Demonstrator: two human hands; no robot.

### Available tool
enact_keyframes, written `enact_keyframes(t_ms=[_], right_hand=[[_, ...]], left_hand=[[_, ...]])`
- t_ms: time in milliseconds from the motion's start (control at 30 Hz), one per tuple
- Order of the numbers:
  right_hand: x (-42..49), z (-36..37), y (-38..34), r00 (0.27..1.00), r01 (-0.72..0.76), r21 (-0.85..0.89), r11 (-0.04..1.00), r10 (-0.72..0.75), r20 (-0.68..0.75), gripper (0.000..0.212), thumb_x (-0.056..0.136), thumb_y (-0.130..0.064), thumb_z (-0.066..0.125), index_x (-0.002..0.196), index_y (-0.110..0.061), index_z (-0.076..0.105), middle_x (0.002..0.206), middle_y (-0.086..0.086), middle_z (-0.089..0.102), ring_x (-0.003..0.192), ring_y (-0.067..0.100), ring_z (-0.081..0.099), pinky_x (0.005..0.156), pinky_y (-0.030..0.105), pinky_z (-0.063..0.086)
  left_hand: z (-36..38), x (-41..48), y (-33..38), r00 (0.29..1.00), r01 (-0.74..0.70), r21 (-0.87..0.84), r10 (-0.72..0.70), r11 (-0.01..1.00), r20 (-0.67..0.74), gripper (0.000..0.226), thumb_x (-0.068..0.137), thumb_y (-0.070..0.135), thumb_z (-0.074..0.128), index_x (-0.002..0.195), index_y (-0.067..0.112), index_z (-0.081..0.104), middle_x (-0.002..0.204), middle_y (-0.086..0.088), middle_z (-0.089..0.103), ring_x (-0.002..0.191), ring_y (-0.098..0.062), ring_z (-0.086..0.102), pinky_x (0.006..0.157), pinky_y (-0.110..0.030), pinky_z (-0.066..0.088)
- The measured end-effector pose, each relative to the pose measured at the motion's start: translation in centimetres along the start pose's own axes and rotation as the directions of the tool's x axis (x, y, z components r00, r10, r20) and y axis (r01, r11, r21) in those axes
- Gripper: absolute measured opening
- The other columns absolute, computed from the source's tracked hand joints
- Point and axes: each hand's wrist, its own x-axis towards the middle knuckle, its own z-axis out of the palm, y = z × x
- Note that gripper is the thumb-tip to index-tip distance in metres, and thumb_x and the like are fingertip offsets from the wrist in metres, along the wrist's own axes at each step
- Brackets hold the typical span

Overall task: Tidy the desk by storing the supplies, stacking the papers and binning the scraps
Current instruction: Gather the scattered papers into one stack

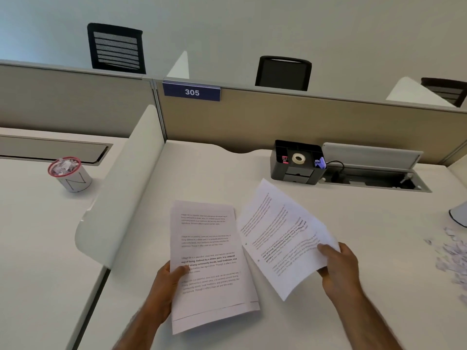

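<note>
My left hand (165, 286) grips a small stack of printed papers (209, 263) by its left edge, thumb on top, held just over the white desk (353, 213). A second bunch of printed sheets (280, 236), fanned and tilted, is pinched at its right edge by my right hand (341, 266). The two bundles sit side by side, almost touching. Torn paper scraps (449, 253) lie scattered at the desk's right edge. A black desk organiser (295, 162) at the back holds a tape roll (298, 158), a pink item and a purple item.
A white cup with a red rim (69, 174), full of paper scraps, stands on the neighbouring desk to the left, beyond a curved white divider (126, 188). An open cable tray (374, 173) runs along the back right. A white object (458, 214) is cut off at the right edge.
</note>
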Motion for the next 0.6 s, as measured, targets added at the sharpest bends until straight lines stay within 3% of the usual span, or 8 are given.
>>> enact_keyframes(t_ms=[200, 333, 400, 533, 600], right_hand=[[-2.8, 1.4, 3.2, 0.986, -0.043, 0.206, 0.978, 0.075, -0.15, 0.036, 0.09, 0.004, 0.06, 0.123, -0.01, 0.059, 0.101, 0.005, 0.066, 0.089, 0.025, 0.064, 0.075, 0.038, 0.055], [-2.7, 0.7, 2.8, 0.966, -0.023, 0.27, 0.963, 0.091, -0.244, 0.033, 0.088, -0.001, 0.063, 0.118, -0.016, 0.059, 0.106, 0.005, 0.065, 0.101, 0.029, 0.065, 0.09, 0.046, 0.056], [-2.5, 0.2, 1.7, 0.967, -0.014, 0.306, 0.952, 0.091, -0.239, 0.034, 0.088, -0.001, 0.064, 0.118, -0.016, 0.058, 0.111, 0.007, 0.066, 0.106, 0.029, 0.065, 0.09, 0.046, 0.056], [-2.8, -0.1, 0.4, 0.985, -0.035, 0.353, 0.935, 0.091, -0.145, 0.039, 0.09, 0.003, 0.06, 0.126, -0.01, 0.057, 0.113, 0.004, 0.067, 0.099, 0.019, 0.066, 0.069, 0.028, 0.057], [-2.9, -0.1, 1.0, 0.991, -0.048, 0.344, 0.938, 0.088, -0.102, 0.038, 0.09, 0.005, 0.059, 0.125, -0.009, 0.057, 0.117, 0.007, 0.067, 0.096, 0.019, 0.066, 0.067, 0.028, 0.058]], left_hand=[[1.6, -0.3, -0.4, 1.0, -0.005, 0.04, 0.004, 0.999, 0.023, 0.03, 0.098, -0.001, 0.056, 0.126, 0.01, 0.064, 0.112, -0.012, 0.078, 0.097, -0.039, 0.076, 0.089, -0.058, 0.06], [1.7, -0.1, -0.5, 1.0, -0.001, 0.06, 0.0, 0.998, 0.014, 0.029, 0.099, -0.001, 0.055, 0.124, 0.01, 0.065, 0.112, -0.011, 0.079, 0.096, -0.037, 0.077, 0.086, -0.053, 0.062], [1.8, -0.1, -0.5, 1.0, 0.0, 0.074, 0.0, 0.997, 0.009, 0.029, 0.098, 0.0, 0.056, 0.124, 0.011, 0.065, 0.111, -0.011, 0.079, 0.095, -0.037, 0.077, 0.086, -0.053, 0.062], [1.9, 0.0, -0.7, 1.0, -0.004, 0.103, 0.003, 0.995, 0.007, 0.028, 0.099, 0.002, 0.058, 0.124, 0.013, 0.066, 0.114, -0.011, 0.078, 0.096, -0.035, 0.077, 0.089, -0.055, 0.061], [2.1, -0.2, -0.7, 1.0, -0.008, 0.117, 0.007, 0.993, 0.012, 0.028, 0.099, 0.004, 0.059, 0.125, 0.014, 0.066, 0.115, -0.01, 0.078, 0.097, -0.035, 0.077, 0.09, -0.055, 0.061]])
